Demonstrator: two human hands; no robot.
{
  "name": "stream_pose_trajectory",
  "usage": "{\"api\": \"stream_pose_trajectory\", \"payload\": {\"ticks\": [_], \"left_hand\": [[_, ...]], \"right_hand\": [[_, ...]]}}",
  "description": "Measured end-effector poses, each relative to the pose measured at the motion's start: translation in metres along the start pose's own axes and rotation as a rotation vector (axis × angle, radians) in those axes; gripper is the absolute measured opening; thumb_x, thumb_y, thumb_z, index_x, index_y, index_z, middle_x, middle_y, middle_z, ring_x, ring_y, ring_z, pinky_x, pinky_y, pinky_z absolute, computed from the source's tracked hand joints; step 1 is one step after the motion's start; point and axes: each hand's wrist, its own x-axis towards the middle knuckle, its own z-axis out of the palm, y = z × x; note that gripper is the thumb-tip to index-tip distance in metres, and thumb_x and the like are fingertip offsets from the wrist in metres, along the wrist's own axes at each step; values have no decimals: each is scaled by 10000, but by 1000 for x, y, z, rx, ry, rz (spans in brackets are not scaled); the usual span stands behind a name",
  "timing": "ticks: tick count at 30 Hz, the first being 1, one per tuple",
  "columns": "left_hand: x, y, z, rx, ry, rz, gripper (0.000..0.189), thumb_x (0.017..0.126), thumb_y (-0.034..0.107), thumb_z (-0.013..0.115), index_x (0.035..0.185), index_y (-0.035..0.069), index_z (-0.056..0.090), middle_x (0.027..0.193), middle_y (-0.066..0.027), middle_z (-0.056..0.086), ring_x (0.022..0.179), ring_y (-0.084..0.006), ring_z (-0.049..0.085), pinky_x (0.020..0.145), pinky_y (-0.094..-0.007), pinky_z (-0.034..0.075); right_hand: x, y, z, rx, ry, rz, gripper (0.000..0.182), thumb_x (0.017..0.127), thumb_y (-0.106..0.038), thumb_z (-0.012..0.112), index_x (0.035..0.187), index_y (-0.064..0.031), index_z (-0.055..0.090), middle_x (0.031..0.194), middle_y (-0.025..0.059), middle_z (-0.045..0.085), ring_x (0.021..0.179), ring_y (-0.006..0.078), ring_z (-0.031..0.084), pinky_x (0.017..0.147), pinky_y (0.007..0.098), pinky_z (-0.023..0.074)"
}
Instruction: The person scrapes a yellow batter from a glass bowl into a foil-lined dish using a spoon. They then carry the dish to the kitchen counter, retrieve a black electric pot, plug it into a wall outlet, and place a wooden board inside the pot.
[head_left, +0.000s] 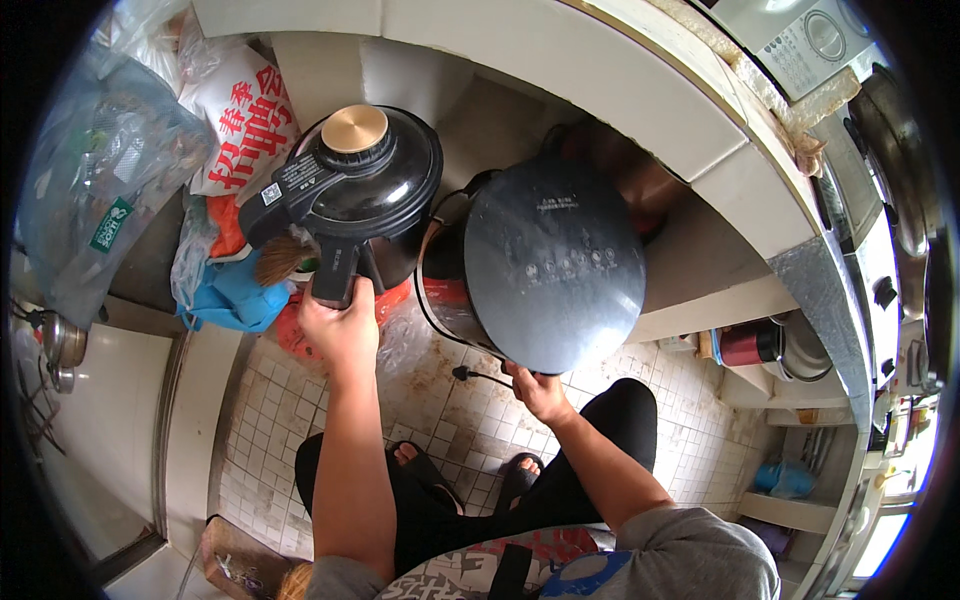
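Observation:
My left hand (343, 322) is closed around the long black handle of a pressure cooker (375, 176). The cooker has a dark domed lid and a gold-coloured knob. To its right, a round electric cooking appliance (555, 262) is tilted, its flat glossy black face towards me. That face bears small printed icons, and a copper-coloured band runs along its side. My right hand (541, 394) grips the near lower edge of this appliance; the fingertips are partly hidden under it. A black power plug (463, 372) on a cord hangs near my right hand.
A tiled cabinet opening (465, 90) lies behind the cookers, under a counter edge (720, 135). Plastic bags (112, 165) and a blue bag (236, 292) crowd the left. Shelves with a dark red pot (750, 343) are at right. My sandalled feet rest on the tiled floor (450, 450).

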Motion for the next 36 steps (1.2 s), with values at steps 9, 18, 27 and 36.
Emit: {"api": "stream_pose_trajectory", "payload": {"ticks": [9,18,27,36], "left_hand": [[1,2,43,243,-91,174,114,748,31,679,817,-53,644,649,-86,638,607,-90,553,594,-293,477],[22,-21,126,194,-120,49,228,722,169,720,825,-27,663,655,-108,639,625,-138,614,619,-339,505],[41,-63,181,171,-173,211,225,730,166,722,828,-31,674,726,-165,696,698,-304,698,673,-393,531],[66,-48,191,519,-362,130,636,752,399,817,1116,-81,613,1049,-285,668,1013,-403,650,864,-456,508]], "right_hand": [[-54,44,-31,-423,16,-507,91,967,-77,513,929,-31,582,684,28,554,589,159,518,550,317,441],[-103,52,-43,-380,123,-369,332,869,-81,636,1200,-50,648,1190,137,651,1097,300,599,961,420,462],[-130,57,-60,-496,-4,-302,377,839,-87,651,1214,-54,633,1202,146,644,1109,318,596,969,428,462],[-134,51,-54,-426,-100,-287,409,812,-84,656,1218,-42,621,1205,167,641,1112,356,597,966,438,467]]}}
